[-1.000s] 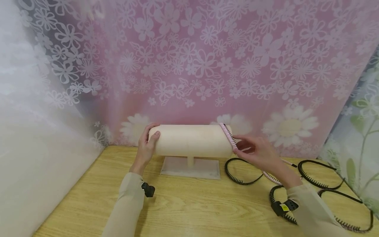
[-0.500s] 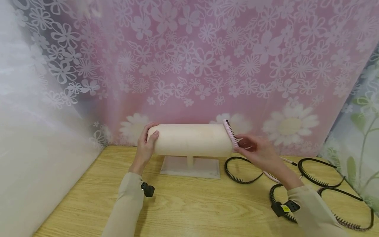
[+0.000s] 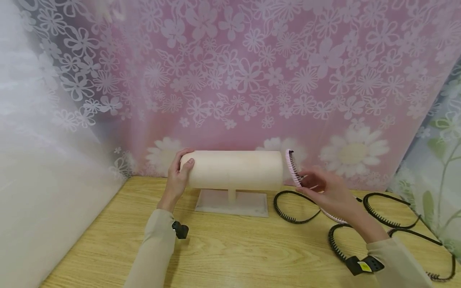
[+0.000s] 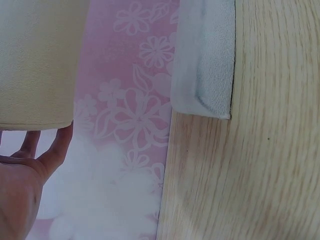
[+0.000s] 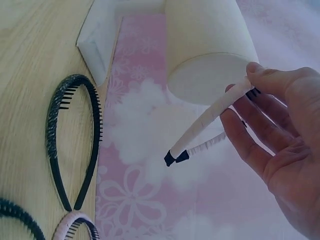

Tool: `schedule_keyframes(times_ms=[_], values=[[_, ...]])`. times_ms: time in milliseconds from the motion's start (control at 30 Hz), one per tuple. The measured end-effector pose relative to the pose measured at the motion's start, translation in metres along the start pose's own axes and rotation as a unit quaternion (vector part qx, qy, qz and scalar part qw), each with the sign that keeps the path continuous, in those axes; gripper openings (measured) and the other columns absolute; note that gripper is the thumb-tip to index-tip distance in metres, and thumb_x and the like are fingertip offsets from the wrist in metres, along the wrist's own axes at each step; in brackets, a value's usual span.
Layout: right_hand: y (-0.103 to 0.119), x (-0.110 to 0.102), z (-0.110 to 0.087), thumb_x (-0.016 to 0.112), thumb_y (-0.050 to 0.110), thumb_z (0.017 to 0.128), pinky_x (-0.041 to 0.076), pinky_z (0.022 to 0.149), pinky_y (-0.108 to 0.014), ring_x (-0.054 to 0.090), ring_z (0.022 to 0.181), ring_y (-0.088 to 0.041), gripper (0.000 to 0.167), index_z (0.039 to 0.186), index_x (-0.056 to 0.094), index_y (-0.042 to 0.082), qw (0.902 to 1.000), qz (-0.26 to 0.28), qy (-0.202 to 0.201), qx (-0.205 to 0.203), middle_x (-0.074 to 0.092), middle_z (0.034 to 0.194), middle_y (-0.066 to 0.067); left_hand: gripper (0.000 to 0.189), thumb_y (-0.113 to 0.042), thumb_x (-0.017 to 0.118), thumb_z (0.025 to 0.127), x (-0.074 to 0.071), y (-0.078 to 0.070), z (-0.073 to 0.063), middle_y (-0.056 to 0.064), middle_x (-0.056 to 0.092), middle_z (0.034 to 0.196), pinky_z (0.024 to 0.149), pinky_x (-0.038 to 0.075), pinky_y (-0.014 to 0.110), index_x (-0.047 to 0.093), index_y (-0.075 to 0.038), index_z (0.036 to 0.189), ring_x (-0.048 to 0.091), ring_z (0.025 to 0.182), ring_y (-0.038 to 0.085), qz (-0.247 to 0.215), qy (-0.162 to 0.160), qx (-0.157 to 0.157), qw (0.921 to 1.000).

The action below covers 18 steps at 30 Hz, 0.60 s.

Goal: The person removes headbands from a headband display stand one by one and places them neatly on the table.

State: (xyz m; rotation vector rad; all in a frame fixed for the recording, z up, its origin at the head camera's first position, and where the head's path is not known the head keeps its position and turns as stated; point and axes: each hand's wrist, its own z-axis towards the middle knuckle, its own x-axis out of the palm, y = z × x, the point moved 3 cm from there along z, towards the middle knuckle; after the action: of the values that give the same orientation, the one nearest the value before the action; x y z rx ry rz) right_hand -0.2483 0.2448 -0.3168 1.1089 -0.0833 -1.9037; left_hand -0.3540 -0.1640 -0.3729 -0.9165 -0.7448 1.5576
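Note:
A cream padded cylinder on a T-shaped headband stand (image 3: 234,170) lies level above the stand's flat pale base (image 3: 230,205). At its left end my left hand (image 3: 177,178) grips the rim, thumb on the front and fingers over the top; the left wrist view shows fingertips touching the end edge (image 4: 36,127). Just off the cylinder's right end, my right hand (image 3: 329,192) pinches a pink toothed headband (image 3: 292,166) between thumb and fingers. In the right wrist view the headband (image 5: 207,116) hangs apart from the cylinder, its dark tips pointing away from the hand.
Several other headbands lie on the wooden table (image 3: 230,252) at the right: a black one (image 3: 288,219) nearest the base, a pink one (image 3: 333,216) partly behind my right arm, and more black ones (image 3: 382,220). A pink floral curtain (image 3: 230,80) stands close behind.
The pink headband has come off the cylinder's right end, moving right with my right hand. My left hand keeps its grip on the other end.

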Motion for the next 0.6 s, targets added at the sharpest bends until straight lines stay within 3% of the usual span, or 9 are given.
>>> schedule_keyframes(times_ms=[267, 367, 600], values=[[0.009, -0.001, -0.019, 0.083, -0.001, 0.080, 0.057, 0.062, -0.021, 0.066, 0.078, 0.004, 0.038, 0.114, 0.070, 0.009, 0.9991, -0.010, 0.040, -0.011, 0.075, 0.086, 0.004, 0.042, -0.025, 0.050, 0.104, 0.002, -0.031, -0.008, 0.016, 0.052, 0.143, 0.077, 0.055, 0.037, 0.053, -0.010, 0.143, 0.058, 0.105, 0.027, 0.004, -0.002, 0.003, 1.0000], [0.012, 0.001, -0.027, 0.084, 0.001, 0.079, 0.056, 0.060, -0.020, 0.065, 0.076, 0.005, 0.037, 0.111, 0.070, 0.013, 0.9985, -0.014, 0.052, -0.014, 0.073, 0.083, 0.009, 0.043, -0.024, 0.050, 0.103, 0.002, -0.028, -0.007, 0.018, 0.053, 0.142, 0.076, 0.055, 0.037, 0.053, -0.009, 0.144, 0.059, 0.104, 0.028, 0.004, -0.006, 0.006, 1.0000], [0.016, 0.006, -0.042, 0.085, 0.000, 0.078, 0.052, 0.058, -0.016, 0.062, 0.072, 0.006, 0.039, 0.109, 0.069, 0.017, 0.9965, -0.003, 0.072, -0.042, 0.068, 0.079, 0.015, 0.044, -0.029, 0.053, 0.103, 0.000, -0.002, 0.000, 0.015, 0.055, 0.140, 0.071, 0.056, 0.040, 0.054, -0.016, 0.145, 0.060, 0.103, 0.029, 0.009, -0.018, 0.004, 0.9998]])
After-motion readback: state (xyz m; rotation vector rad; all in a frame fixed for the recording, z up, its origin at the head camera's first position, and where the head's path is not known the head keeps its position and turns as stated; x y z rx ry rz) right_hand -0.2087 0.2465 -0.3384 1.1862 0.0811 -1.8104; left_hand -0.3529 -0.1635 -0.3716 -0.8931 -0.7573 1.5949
